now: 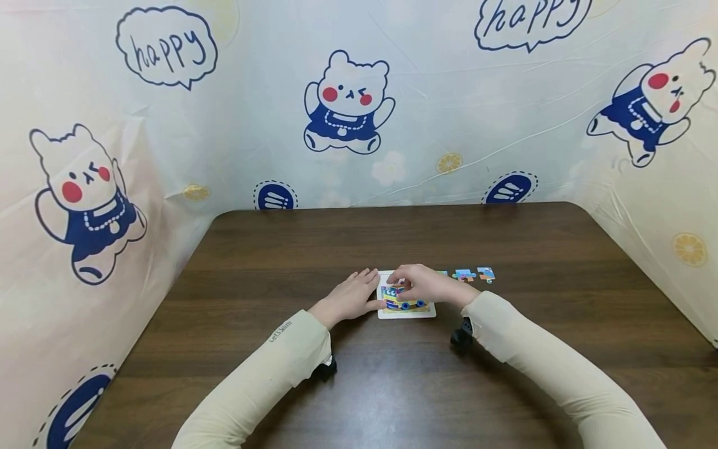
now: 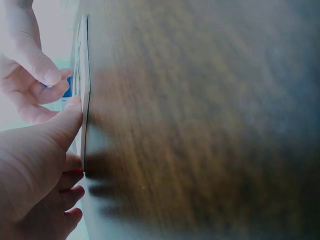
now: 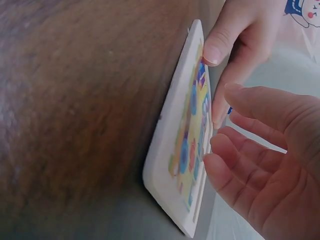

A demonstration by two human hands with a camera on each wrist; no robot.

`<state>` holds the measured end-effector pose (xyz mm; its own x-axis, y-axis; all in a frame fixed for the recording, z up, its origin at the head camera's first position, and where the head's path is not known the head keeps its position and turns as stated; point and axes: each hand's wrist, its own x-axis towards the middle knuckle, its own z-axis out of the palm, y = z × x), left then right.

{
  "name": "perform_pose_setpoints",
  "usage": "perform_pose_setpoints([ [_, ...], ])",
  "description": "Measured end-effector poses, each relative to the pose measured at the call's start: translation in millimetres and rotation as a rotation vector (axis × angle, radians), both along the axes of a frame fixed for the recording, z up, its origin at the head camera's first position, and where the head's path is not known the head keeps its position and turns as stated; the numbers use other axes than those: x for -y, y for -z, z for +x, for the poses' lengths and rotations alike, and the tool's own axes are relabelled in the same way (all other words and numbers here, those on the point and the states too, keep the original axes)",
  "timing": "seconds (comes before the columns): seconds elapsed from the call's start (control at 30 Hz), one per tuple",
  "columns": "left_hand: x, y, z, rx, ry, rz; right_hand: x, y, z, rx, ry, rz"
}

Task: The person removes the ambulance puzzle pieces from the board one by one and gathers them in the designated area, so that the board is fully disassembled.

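A white-framed jigsaw puzzle board [image 1: 406, 315] with a yellow and blue vehicle picture lies on the table. My left hand [image 1: 350, 296] rests at its left side, fingers extended, the thumb touching the frame's edge. Over the board's upper part, my right hand [image 1: 423, 284] pinches a small blue puzzle piece [image 2: 68, 87] between thumb and index finger. Most of that piece is hidden by the fingers. From the right wrist view, the remaining fingers of the right hand [image 3: 270, 150] hang loosely curled close to the board's surface.
Loose puzzle pieces lie right of the board: one blue and pink piece [image 1: 464, 275], another blue and orange piece [image 1: 485, 274], and one partly hidden behind the right hand. The brown table [image 1: 252, 262] meets a printed cloth [image 1: 235, 125] at the back and sides.
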<state>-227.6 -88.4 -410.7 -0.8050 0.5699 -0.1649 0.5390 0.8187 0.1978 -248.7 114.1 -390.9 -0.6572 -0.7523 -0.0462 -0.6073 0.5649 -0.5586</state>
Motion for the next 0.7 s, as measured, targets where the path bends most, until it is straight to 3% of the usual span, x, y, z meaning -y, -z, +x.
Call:
perform_pose_setpoints([
  [0.27,0.1,0.5,0.6,-0.009,0.017,-0.002,1.4,9.2,-1.1,-0.003,-0.004,0.017],
  [0.7,0.2,0.3,-1.2,-0.003,0.012,0.002,3.5,8.5,-1.7,0.003,0.001,-0.005],
])
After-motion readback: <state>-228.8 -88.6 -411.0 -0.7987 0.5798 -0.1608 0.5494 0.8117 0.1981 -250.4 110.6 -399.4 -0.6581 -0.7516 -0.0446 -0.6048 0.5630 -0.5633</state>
